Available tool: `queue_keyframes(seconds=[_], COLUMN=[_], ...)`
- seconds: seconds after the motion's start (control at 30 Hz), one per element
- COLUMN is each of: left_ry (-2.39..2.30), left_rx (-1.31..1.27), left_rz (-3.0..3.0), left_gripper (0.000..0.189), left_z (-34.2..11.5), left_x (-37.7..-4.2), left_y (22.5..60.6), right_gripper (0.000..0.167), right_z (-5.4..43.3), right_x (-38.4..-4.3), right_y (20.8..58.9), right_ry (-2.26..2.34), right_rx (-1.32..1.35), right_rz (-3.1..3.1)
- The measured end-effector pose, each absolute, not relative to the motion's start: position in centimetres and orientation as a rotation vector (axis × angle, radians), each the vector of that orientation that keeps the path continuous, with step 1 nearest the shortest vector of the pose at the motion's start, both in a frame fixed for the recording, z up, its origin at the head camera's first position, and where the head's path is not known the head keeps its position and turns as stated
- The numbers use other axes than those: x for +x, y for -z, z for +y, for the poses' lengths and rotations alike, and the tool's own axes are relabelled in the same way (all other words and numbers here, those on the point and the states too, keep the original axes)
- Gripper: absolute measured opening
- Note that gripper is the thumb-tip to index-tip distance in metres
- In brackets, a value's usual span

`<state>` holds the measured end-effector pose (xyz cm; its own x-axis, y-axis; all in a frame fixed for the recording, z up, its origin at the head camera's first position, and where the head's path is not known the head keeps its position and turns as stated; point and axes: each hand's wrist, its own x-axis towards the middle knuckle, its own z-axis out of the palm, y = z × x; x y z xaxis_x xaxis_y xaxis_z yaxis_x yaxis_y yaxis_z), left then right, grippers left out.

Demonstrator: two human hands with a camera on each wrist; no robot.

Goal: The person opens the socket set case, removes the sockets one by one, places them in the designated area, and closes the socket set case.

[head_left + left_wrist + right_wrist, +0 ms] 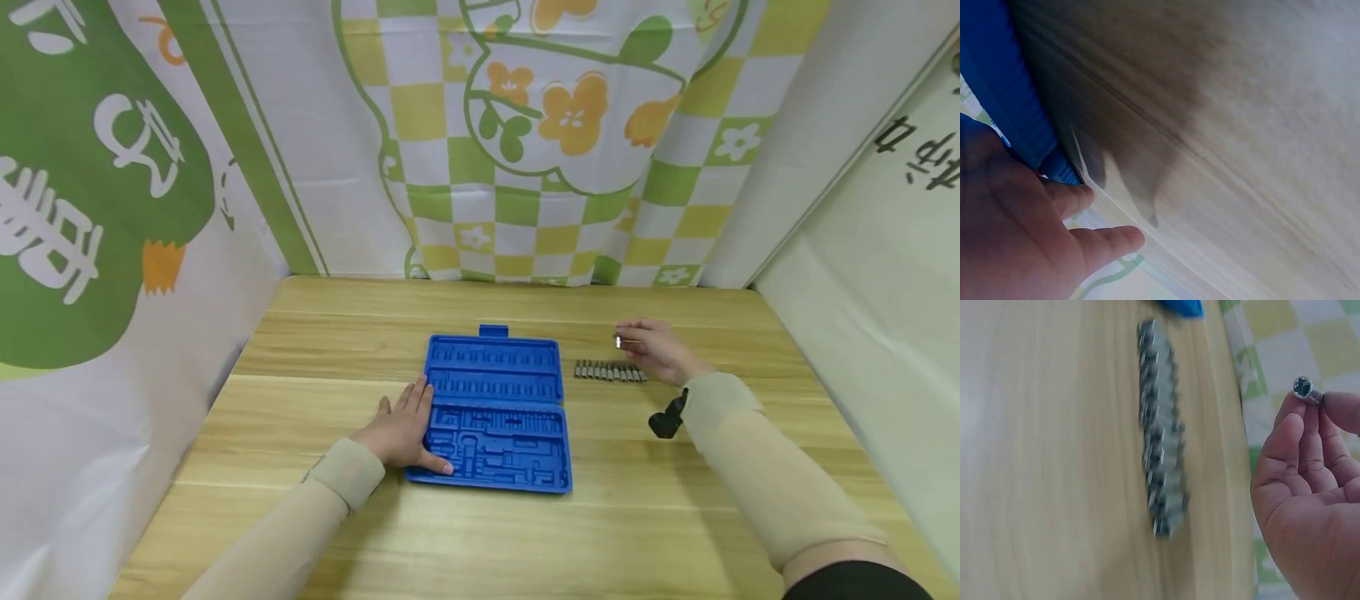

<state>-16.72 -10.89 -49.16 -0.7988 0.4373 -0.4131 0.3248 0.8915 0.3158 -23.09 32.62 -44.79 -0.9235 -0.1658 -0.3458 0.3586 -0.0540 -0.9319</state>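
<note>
A blue plastic tool case (495, 404) lies unfolded flat on the table, with moulded slots in both halves. My left hand (397, 429) rests on its left edge, fingers stretched out and the thumb over the lower half. In the left wrist view, that hand (1016, 212) lies against the blue case side (1010, 81). My right hand (660, 348) pinches a small metal socket (1305, 390) between thumb and fingers, its hollow end showing. Below and left of this hand, a row of several metal sockets (609, 372) lies side by side to the right of the case.
The wooden table (315, 333) reaches back to a patterned cloth (502, 200). White sheeting hangs at the left and right sides. A blue latch (493, 331) sticks out from the case's far edge. A dark device (666, 421) is strapped at my right wrist.
</note>
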Motion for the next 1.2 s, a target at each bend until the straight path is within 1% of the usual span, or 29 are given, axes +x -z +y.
queue_keyframes(seconds=[0.13, 0.47, 0.77, 0.87, 1.03, 1.2], left_ry=[-0.317, -0.318, -0.316, -0.307, -0.301, -0.298], left_rx=[0.546, 0.541, 0.538, 0.535, 0.525, 0.532], left_rz=[2.57, 2.573, 2.567, 2.559, 2.561, 2.569], left_gripper=[0.139, 0.139, 0.138, 0.137, 0.137, 0.138], left_z=[-11.0, -11.2, -10.9, -10.8, -10.8, -10.9], left_x=[-16.7, -16.7, -16.5, -16.4, -16.3, -16.6], left_y=[49.1, 49.0, 48.7, 48.7, 48.8, 48.8], right_gripper=[0.012, 0.032, 0.033, 0.033, 0.029, 0.028], right_z=[34.4, 36.8, 37.4, 37.3, 37.0, 36.9], right_x=[-22.7, -22.4, -22.1, -22.0, -22.3, -22.5], right_y=[45.5, 47.0, 48.3, 48.3, 48.1, 48.1], right_ry=[1.921, 1.595, 1.212, 1.123, 0.938, 0.885], right_rx=[0.197, 0.245, 0.233, 0.199, 0.087, 0.052], right_rz=[2.002, 2.316, 2.553, 2.598, 2.688, 2.706])
